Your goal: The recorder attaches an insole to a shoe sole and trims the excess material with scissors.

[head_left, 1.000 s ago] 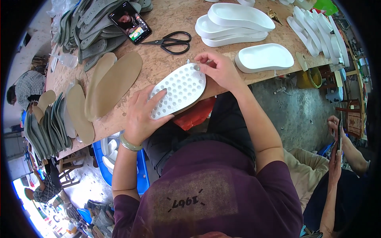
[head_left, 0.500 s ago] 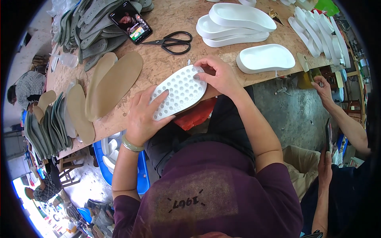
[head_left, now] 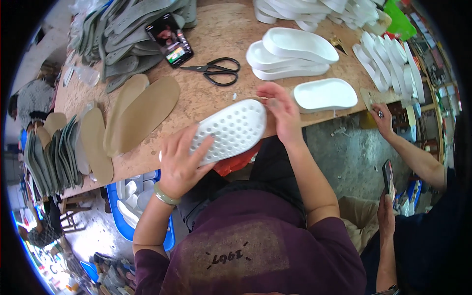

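Note:
A white shoe sole (head_left: pixel 231 129), its dimpled side facing up, is held at the table's front edge. My left hand (head_left: pixel 183 158) has its fingers over the sole's left end and the thumb along the near edge. Beside the sole's right end is my right hand (head_left: pixel 284 114), its fingers loosely bent and apart, a little blurred, with nothing seen in them. Just right of that hand lies a single white sole (head_left: pixel 325 94), hollow side up. Behind it is a small stack of white soles (head_left: pixel 290 54).
Black scissors (head_left: pixel 216 70) and a lit phone (head_left: pixel 170 41) lie beyond my hands. Tan insoles (head_left: pixel 147 113) and grey insole piles (head_left: pixel 123 34) are to the left. A blue bin (head_left: pixel 118 216) with white pieces stands below the table. A co-worker's hand (head_left: pixel 381 118) is at the right.
My right hand has come off the sole's right end and moved slightly right. The left hand keeps its hold. The view has shifted, so the table sits a little lower.

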